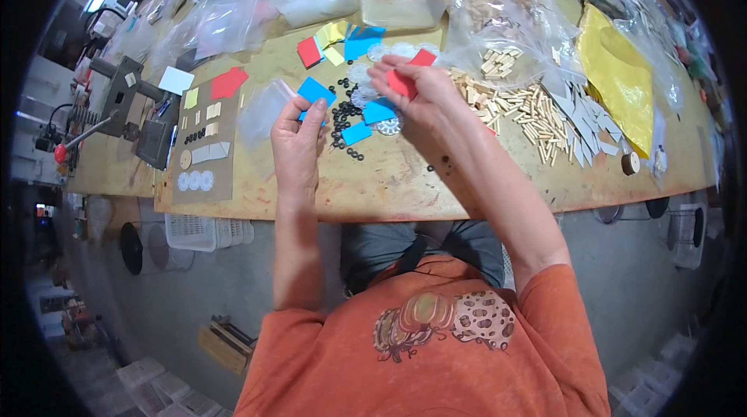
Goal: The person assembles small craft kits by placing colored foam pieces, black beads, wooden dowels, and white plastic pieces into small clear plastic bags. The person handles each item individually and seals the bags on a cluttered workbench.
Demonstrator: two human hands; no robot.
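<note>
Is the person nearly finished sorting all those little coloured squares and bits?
Probably not. One brown card at the left looks filled with a red square, wooden bits, black rings and white discs. In hand: the left hand holds a blue square, the right hand a red square. Left over: loose coloured squares, black rings, lace discs and wooden sticks lie scattered on the table.

both hands raised, left grip (298, 139) and right grip (411, 90) pinching.
</note>
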